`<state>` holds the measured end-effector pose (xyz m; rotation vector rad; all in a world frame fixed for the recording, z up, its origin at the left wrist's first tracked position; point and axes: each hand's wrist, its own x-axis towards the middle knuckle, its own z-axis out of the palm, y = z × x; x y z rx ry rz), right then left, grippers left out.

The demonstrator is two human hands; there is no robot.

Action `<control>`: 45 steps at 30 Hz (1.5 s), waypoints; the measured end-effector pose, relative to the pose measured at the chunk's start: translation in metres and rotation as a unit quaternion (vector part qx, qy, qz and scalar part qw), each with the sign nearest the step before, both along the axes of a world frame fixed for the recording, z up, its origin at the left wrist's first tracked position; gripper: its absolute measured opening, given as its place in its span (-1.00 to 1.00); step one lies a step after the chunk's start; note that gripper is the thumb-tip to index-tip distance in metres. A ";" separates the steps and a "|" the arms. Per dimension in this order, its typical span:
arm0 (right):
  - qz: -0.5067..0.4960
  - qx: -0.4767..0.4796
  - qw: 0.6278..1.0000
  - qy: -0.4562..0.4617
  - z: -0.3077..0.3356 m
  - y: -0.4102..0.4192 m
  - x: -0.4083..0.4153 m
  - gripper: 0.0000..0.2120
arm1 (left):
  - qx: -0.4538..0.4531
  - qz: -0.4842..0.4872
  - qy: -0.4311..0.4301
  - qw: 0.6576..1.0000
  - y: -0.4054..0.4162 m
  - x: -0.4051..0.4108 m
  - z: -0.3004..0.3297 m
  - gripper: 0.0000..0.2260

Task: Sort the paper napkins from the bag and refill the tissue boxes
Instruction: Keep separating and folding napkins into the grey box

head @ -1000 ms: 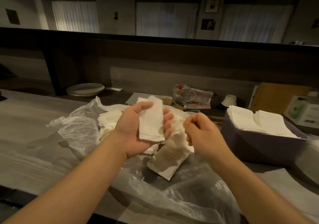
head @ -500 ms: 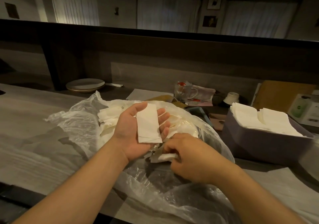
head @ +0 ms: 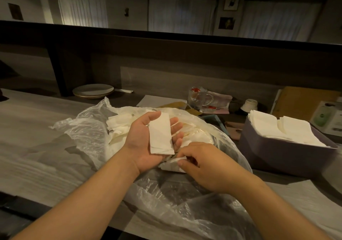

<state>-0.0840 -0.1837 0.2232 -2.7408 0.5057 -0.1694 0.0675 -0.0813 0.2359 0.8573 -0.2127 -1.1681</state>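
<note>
Palm-up, the left hand [head: 148, 139] lies flat over the clear plastic bag [head: 88, 134], its fingers [head: 176, 124] straight and relaxed, with a folded white napkin [head: 160, 133] resting along the palm, the thumb beside its upper edge. Just below it, the right hand [head: 205, 167] reaches into the bag's mouth, knuckles up, its fingers curled and pinching another folded napkin [head: 173, 166] by the edge. Compared with half a second ago the pose is almost unchanged: the right hand is in the same low spot it dropped to a second ago, its pinch on the paper now clearer. More loose napkins [head: 118, 124] sit heaped inside the bag, which sprawls across the pale wood-grain counter [head: 33, 147]. To the right stands a grey tissue box [head: 281, 152] filled with stacked white napkins. Farther back are stacked plates [head: 92, 90] and a glass mug [head: 199, 97], beneath curtained windows in a dim room.
</note>
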 end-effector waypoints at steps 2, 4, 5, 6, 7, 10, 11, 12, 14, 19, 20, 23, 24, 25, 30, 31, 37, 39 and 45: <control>-0.002 0.000 1.000 -0.005 0.000 0.000 0.000 -0.82 | 0.003 0.006 -0.002 1.000 0.000 0.001 0.000 -0.55; -0.010 0.010 1.000 -0.014 0.001 0.001 -0.001 -0.81 | 0.003 0.009 -0.005 1.000 0.001 0.001 0.000 -0.55; -0.014 0.016 1.000 -0.016 0.001 0.001 -0.001 -0.80 | 0.003 0.009 -0.008 1.000 0.001 0.001 -0.001 -0.55; -0.019 0.022 0.999 -0.017 0.001 0.001 -0.001 -0.80 | 0.004 0.010 -0.011 1.000 0.000 0.001 -0.001 -0.55; -0.024 0.027 0.999 -0.020 0.002 0.001 -0.001 -0.80 | 0.005 0.011 -0.014 1.000 0.000 0.001 -0.001 -0.56; -0.033 0.035 0.998 -0.029 0.002 0.001 -0.003 -0.83 | 0.006 0.013 -0.022 1.000 0.001 0.000 -0.001 -0.57; -0.033 0.034 0.998 -0.031 0.001 0.001 -0.003 -0.84 | 0.008 0.011 -0.024 1.000 0.001 -0.001 0.000 -0.56; -0.034 0.034 0.998 -0.034 0.001 0.001 -0.003 -0.84 | 0.007 0.008 -0.027 1.000 0.001 -0.001 0.000 -0.56; -0.045 0.049 0.997 -0.050 0.003 0.003 -0.004 -0.87 | 0.009 0.008 -0.031 0.999 0.001 -0.001 0.001 -0.56; -0.068 0.111 0.981 -0.146 0.009 0.004 -0.010 -0.85 | 0.012 -0.006 -0.064 0.998 0.002 -0.001 0.000 -0.56; -0.066 0.134 0.974 -0.168 0.009 0.004 -0.011 -0.85 | 0.014 -0.010 -0.067 0.998 0.003 -0.002 0.001 -0.54; -0.055 0.249 0.935 -0.246 0.014 0.005 -0.011 -0.82 | 0.014 -0.027 -0.071 0.997 0.003 -0.004 0.003 -0.52; -0.050 0.295 0.914 -0.273 0.015 0.005 -0.011 -0.77 | 0.014 -0.039 -0.082 0.996 0.003 -0.006 0.004 -0.54; -0.046 0.337 0.892 -0.297 0.017 0.006 -0.011 -0.74 | 0.015 -0.052 -0.102 0.993 0.004 -0.009 0.007 -0.58; -0.093 0.403 0.845 -0.338 0.020 0.007 -0.007 -0.76 | 0.026 -0.119 -0.153 0.981 0.003 -0.016 0.006 -0.52; -0.119 0.397 0.845 -0.337 0.019 0.008 -0.006 -0.78 | 0.017 -0.134 -0.150 0.979 0.002 -0.014 0.002 -0.45; -0.179 0.339 0.856 -0.345 0.013 0.005 0.000 -0.91 | -0.005 -0.228 -0.131 0.965 0.005 -0.016 -0.001 -0.70; -0.191 0.282 0.877 -0.339 0.013 0.006 0.000 -0.81 | -0.001 -0.202 -0.125 0.971 0.001 -0.014 -0.001 -0.71; -0.156 0.259 0.944 -0.136 0.018 0.003 -0.004 -0.64 | -0.036 -0.031 -0.022 0.999 -0.004 0.002 -0.003 -0.54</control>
